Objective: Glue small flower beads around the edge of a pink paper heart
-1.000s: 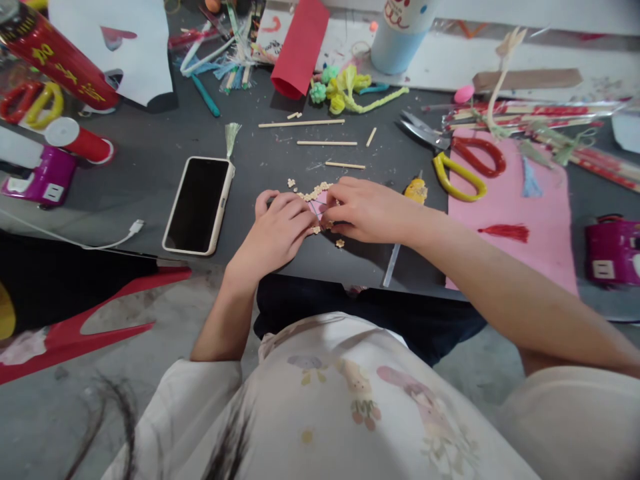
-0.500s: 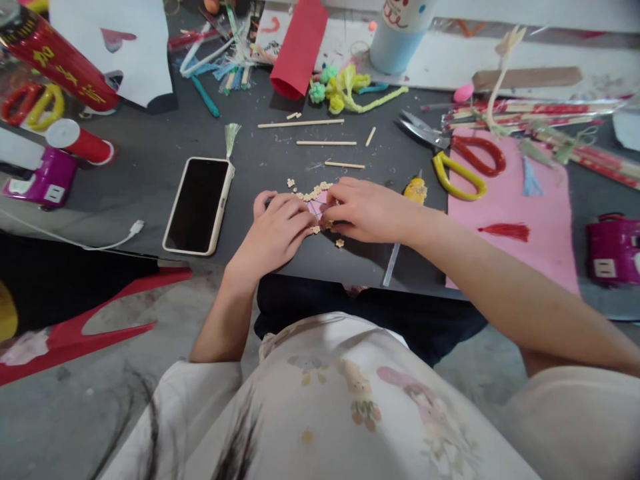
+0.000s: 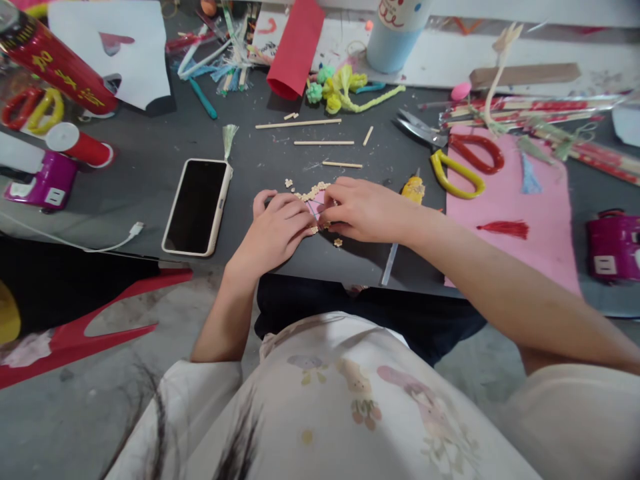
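Observation:
A small pink paper piece (image 3: 313,205) with dark lines lies on the dark table, its edge trimmed with little cream flower-shaped pieces (image 3: 316,192). My left hand (image 3: 280,225) rests over its left side, fingers bent and pressing it down. At the right side, my right hand (image 3: 357,210) has its fingers pinched together against the piece. Whatever sits between those fingertips is hidden. One loose cream flower (image 3: 338,243) lies just below my right hand, and a small cream cluster (image 3: 289,183) lies above my left fingers.
A phone (image 3: 195,207) lies left of my hands, a yellow glue gun (image 3: 413,191) right of them. Scissors (image 3: 450,157) overlap a pink sheet (image 3: 510,260) with a red tassel (image 3: 505,229). Thin wooden sticks (image 3: 324,143) lie beyond; a blue-white bottle (image 3: 395,37) stands behind.
The view has shifted very slightly. Both hands stay at the pink paper piece, with barely any visible movement of the fingers.

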The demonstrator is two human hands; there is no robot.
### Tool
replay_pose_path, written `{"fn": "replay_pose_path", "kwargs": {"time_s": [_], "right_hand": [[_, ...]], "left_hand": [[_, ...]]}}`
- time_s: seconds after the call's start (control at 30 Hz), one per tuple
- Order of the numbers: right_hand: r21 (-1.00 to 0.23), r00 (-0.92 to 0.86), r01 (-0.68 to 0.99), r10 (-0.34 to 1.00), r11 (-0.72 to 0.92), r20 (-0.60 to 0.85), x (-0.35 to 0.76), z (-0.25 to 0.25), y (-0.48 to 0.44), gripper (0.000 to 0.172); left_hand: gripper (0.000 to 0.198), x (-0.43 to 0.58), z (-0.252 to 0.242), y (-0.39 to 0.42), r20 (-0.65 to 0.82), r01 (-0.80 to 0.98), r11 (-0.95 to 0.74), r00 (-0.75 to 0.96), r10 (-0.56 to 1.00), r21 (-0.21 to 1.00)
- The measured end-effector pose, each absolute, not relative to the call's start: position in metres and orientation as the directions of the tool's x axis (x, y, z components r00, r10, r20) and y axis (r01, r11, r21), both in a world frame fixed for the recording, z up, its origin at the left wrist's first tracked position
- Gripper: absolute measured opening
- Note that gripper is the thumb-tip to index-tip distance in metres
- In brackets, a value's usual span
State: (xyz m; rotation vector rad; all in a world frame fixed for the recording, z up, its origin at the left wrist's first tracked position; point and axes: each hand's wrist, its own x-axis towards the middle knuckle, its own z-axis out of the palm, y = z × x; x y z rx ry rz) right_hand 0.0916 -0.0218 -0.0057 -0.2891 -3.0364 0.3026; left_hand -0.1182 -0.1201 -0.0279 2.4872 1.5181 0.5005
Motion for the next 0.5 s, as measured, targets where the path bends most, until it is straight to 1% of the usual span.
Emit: {"fn": "replay_pose_path", "kwargs": {"time_s": [0.23,0.5], "right_hand": [[-0.203,-0.977,0.207,0.214,0.957,0.016,0.0901,-0.0023,-0.0234,0.021],[-0.201,-0.979,0.189,0.201,0.961,0.037,0.0904,-0.0023,-0.0227,0.020]], "left_hand": [[0.021,-0.1198,-0.0303,-0.1196,0.206,0.819,-0.469,0.422,0.883,0.330],[0.024,-0.1205,-0.0295,-0.1193,0.203,0.820,-0.466,0.420,0.884,0.332]]}}
